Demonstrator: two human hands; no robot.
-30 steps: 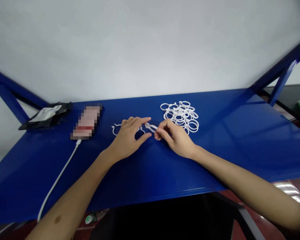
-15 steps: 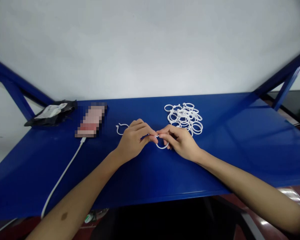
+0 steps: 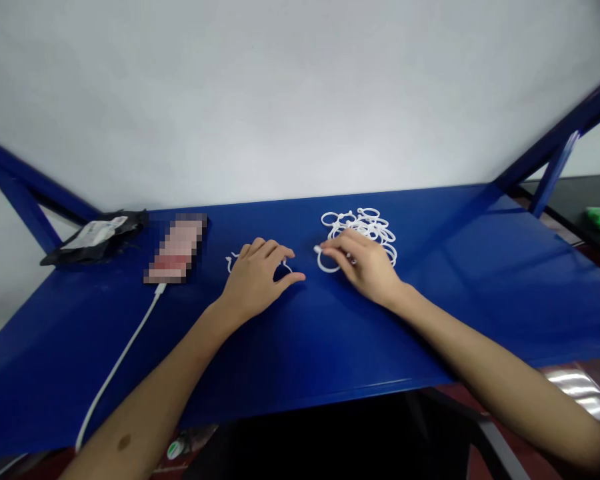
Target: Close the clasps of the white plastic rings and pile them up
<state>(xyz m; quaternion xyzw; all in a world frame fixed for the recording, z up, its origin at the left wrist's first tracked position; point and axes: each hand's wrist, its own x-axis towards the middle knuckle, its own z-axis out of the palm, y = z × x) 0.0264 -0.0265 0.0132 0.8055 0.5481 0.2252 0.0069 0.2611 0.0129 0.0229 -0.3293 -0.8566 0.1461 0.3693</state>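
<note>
A pile of several white plastic rings (image 3: 375, 225) lies on the blue table (image 3: 300, 333), right of centre. My right hand (image 3: 367, 265) rests at the pile's near left edge, its fingers pinched on one white ring (image 3: 324, 265) that lies against the table. My left hand (image 3: 257, 277) rests on the table to the left, fingers loosely arched and apart, gripping nothing. It covers part of a linked white ring piece (image 3: 231, 259) that shows on both sides of the fingers.
A pixelated pink phone (image 3: 176, 248) lies at the left with a white cable (image 3: 115, 367) running to the near edge. A black packet with a white label (image 3: 94, 235) sits at the far left. Blue frame struts (image 3: 555, 143) rise at both back corners.
Half a second ago both hands met in the middle on one ring. They have parted: the right hand carried the ring back toward the pile, and the left hand settled over the ring piece at the left.
</note>
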